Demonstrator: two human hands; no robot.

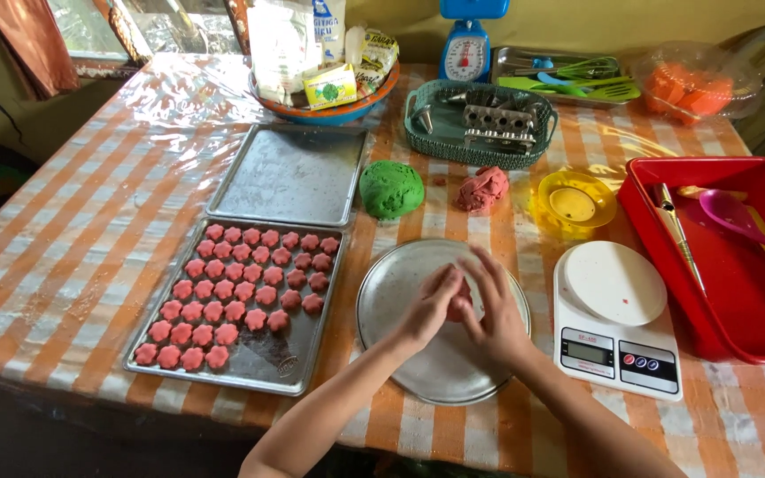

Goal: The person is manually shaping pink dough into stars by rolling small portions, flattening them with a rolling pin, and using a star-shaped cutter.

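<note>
Over the round metal pan, right of the cookie tray, left hand and right hand cup a pink dough piece, grip narrow; pressing unevenly could squash it out of shape.

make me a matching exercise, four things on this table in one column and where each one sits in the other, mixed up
Things:
1. green dough ball
2. pink flower-shaped pieces
3. purple spoon
4. piece of pink dough

Places:
A. between the left hand and right hand, over the round metal plate
B. in the red tub
C. in rows on the near baking tray
D. on the tablecloth, right of the empty baking tray

Pairs: 1-D, 2-C, 3-B, 4-A
</note>
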